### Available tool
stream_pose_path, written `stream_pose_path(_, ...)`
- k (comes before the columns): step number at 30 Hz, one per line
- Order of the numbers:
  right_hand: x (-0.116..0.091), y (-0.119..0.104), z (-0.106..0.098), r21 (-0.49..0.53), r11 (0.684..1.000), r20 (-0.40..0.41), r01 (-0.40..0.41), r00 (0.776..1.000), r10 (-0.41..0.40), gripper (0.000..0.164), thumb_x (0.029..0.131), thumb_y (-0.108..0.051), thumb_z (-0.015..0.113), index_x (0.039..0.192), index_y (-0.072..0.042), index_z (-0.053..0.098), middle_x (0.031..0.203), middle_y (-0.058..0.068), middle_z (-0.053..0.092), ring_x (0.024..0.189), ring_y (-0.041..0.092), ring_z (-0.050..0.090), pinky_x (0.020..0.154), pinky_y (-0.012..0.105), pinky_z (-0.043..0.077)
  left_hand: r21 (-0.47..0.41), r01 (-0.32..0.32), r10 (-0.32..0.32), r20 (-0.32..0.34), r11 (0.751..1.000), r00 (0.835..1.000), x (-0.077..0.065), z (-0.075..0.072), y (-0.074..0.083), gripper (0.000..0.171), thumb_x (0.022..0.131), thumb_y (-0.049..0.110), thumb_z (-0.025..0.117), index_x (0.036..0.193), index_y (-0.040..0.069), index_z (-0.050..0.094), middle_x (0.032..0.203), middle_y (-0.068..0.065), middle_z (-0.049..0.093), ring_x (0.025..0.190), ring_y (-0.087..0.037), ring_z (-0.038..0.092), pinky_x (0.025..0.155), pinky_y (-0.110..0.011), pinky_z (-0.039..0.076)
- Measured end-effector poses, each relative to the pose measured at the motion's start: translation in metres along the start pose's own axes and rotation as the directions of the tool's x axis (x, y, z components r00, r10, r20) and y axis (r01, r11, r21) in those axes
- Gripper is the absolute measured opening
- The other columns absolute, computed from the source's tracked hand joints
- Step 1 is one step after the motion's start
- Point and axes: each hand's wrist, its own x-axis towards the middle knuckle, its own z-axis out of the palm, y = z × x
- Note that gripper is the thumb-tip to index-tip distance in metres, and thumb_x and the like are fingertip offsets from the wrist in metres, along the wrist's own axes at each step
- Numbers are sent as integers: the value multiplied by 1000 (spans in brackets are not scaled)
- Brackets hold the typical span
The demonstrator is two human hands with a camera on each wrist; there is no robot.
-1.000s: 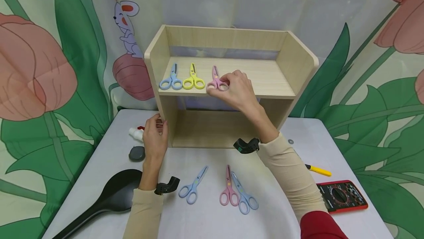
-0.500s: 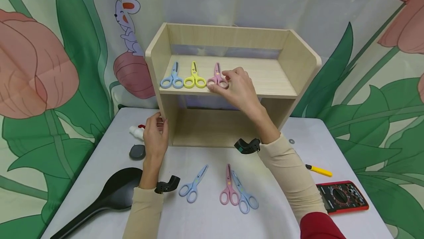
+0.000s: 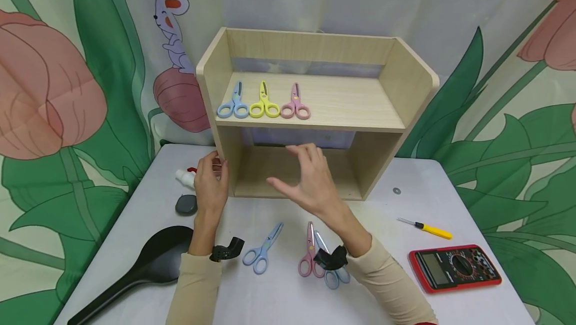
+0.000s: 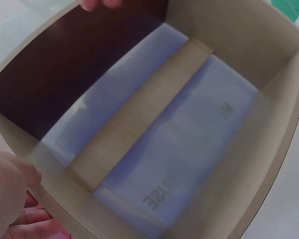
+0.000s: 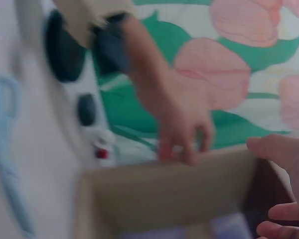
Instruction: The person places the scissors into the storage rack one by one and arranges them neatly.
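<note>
Three pairs of children's scissors lie in a row on the upper board of a wooden shelf (image 3: 355,100), blades to the back: blue scissors (image 3: 236,97), yellow scissors (image 3: 263,99) and pink scissors (image 3: 295,99). My right hand (image 3: 315,182) hovers before the lower compartment, thumb and fingers spread, holding nothing. At the shelf's left side, my left hand (image 3: 210,185) grips the panel's front edge; its thumb (image 4: 27,172) shows at the edge in the left wrist view. Other blue scissors (image 3: 264,249) lie on the table, left of a pink pair (image 3: 310,245) and a blue pair partly covered by my wrist camera.
On the left are a black ladle (image 3: 166,252), a dark rounded object (image 3: 186,205) and a white bottle (image 3: 185,178) with a red tip. A yellow-handled screwdriver (image 3: 433,230), a red-and-black multimeter (image 3: 454,268) and a small grey disc (image 3: 396,191) lie on the right.
My right hand has let go of the pink scissors on the upper board and drawn back down towards me, its fingers spread. My left hand has stayed at the shelf's side.
</note>
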Motion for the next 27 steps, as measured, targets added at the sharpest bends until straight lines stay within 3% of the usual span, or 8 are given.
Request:
stream_pose_path(3, -28, -2, 24, 10, 997, 123, -76, 990, 74, 76, 75, -48, 84, 132, -5, 55, 120, 11, 58, 110, 26, 53, 94, 42, 47, -3, -3, 3, 1, 1000, 1000, 1, 0, 0, 35, 97, 11, 64, 128, -4, 57, 109, -25, 61, 94, -35, 67, 82, -47, 61)
stream_pose_path(8, -72, -3, 62, 26, 984, 285, -179, 944, 164, 75, 77, -55, 80, 131, -9, 56, 121, 7, 59, 111, 21, 55, 95, 38, 49, -6, -18, 18, -5, 1000, 1000, 3, 0, 1, 34, 97, 11, 64, 128, -4, 57, 108, -25, 61, 93, -35, 67, 82, -46, 61)
stream_pose_path(12, -98, -5, 85, -4, 977, 357, -212, 913, 199, 73, 75, -58, 80, 125, -11, 57, 111, 4, 61, 97, 15, 55, 86, 32, 51, -14, -21, 21, -12, 1000, 1000, 4, -1, 1, 34, 97, 11, 64, 127, -5, 58, 108, -25, 61, 93, -35, 67, 81, -46, 61)
stream_pose_path(15, -113, -6, 98, -72, 976, 408, -204, 887, 216, 69, 71, -62, 81, 113, -13, 57, 94, -1, 58, 81, 11, 51, 72, 25, 47, -15, -10, 10, -8, 1000, 1000, 4, -1, 1, 34, 97, 11, 64, 127, -4, 58, 108, -25, 61, 93, -35, 67, 82, -45, 61)
stream_pose_path(20, -126, -5, 107, -161, 975, 468, -153, 858, 212, 60, 69, -56, 84, 103, -16, 55, 83, -6, 52, 70, 8, 45, 61, 22, 39, -13, 4, -4, 2, 1000, 1000, 3, -1, 1, 35, 97, 12, 64, 128, -4, 57, 109, -25, 61, 94, -34, 67, 82, -45, 61)
stream_pose_path(27, -124, -5, 97, -155, 977, 510, -144, 835, 204, 57, 77, -33, 85, 122, -10, 59, 100, 0, 63, 84, 11, 56, 72, 30, 50, -9, -6, 6, -4, 1000, 1000, 1, -1, 0, 34, 97, 11, 64, 126, -4, 58, 107, -25, 61, 93, -35, 67, 81, -45, 61)
